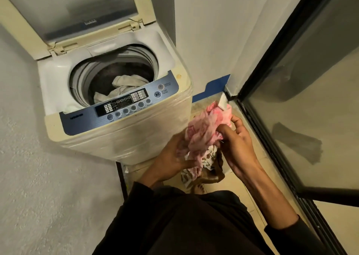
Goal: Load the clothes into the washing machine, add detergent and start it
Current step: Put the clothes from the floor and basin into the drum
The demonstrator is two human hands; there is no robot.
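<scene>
Both hands, left point(175, 153) and right point(236, 140), closed on pink patterned cloth point(206, 130), held right of washing machine point(116, 91). Lid point(64, 12) raised; white laundry point(124, 87) in drum. More clothes point(206, 169) on floor below.

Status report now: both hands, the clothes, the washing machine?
Left hand and right hand both grip pink patterned garment. Washing machine lid open, white cloth in drum. Path clear.

Both hands meet at lower centre of the frame, forearms reaching up from dark sleeves. The left hand point(174, 153) cups upward with curled fingers. The right hand point(236, 138) pinches, thumb and fingertips closed.
</scene>
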